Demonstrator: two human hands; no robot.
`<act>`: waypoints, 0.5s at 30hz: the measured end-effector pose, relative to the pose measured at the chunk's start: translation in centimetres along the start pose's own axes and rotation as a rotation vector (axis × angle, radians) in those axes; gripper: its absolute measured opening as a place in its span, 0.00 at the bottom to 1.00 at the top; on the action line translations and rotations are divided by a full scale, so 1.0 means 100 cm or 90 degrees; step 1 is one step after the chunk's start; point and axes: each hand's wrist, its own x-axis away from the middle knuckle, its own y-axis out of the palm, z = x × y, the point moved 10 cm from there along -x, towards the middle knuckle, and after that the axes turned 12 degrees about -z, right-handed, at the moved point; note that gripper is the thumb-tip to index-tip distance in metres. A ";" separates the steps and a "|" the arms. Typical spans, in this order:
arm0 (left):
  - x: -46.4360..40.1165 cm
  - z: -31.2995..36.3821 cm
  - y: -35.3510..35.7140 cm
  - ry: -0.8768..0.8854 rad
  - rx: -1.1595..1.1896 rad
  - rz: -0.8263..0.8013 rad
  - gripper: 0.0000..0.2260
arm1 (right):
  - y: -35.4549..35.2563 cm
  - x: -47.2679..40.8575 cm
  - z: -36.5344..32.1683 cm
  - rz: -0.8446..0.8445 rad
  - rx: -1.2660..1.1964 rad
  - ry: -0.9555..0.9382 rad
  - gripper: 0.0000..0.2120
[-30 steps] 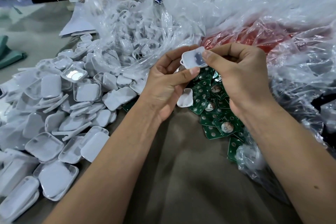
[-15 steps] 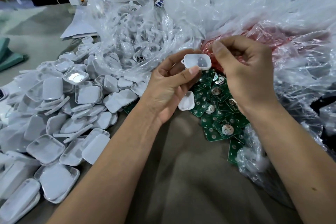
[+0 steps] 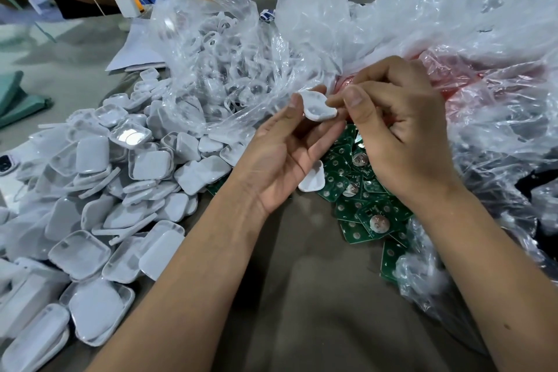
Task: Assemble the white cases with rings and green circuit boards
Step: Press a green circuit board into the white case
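Right hand (image 3: pixel 404 136) now back at the white case (image 3: pixel 318 106), fingertips pinching its right edge, pile of white case halves (image 3: pixel 99 190) on the surface (image 3: pixel 302 311) at left, left hand (image 3: pixel 283 154) pinching the case's left edge, green circuit boards (image 3: pixel 362 208) heaped below, clear bags (image 3: pixel 422 24) behind

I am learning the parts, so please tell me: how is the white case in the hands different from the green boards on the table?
The case is white plastic and hollow like a shallow tray; the boards are green and flat, some carrying a round silver disc. The case is one piece held up between the left hand and the right hand; the boards lie loose in an overlapping pile. Both are small parts.
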 end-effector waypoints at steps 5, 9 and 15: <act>0.000 -0.001 0.001 -0.002 0.038 -0.008 0.15 | 0.005 -0.002 -0.009 -0.034 0.041 -0.042 0.16; 0.001 -0.001 0.002 -0.005 0.036 -0.004 0.19 | 0.005 -0.002 -0.011 -0.035 0.042 -0.050 0.16; 0.001 -0.004 0.006 -0.025 0.047 -0.030 0.17 | -0.003 0.000 -0.007 0.000 0.003 -0.038 0.16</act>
